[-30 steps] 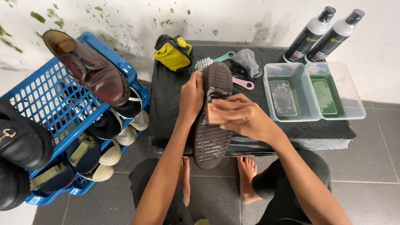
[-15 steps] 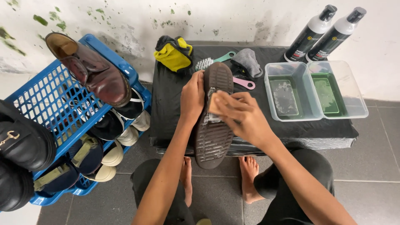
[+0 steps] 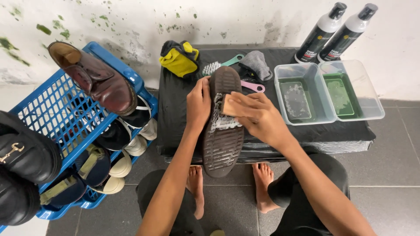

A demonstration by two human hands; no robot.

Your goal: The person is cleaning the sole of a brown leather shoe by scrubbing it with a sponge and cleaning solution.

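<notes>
Our left hand [image 3: 199,102] grips the edge of a dark shoe [image 3: 223,126], held sole-up over the black-covered low table [image 3: 175,109]. Our right hand [image 3: 258,118] clasps a wooden-backed brush [image 3: 227,106] pressed against the foamy sole. Behind the shoe lie a yellow cloth [image 3: 179,59], a teal-handled brush [image 3: 221,65] and a grey rag [image 3: 257,63]. Two clear tubs [image 3: 328,89] and two spray bottles [image 3: 334,30] stand to the right; a blue basket [image 3: 39,113] of shoes stands left
</notes>
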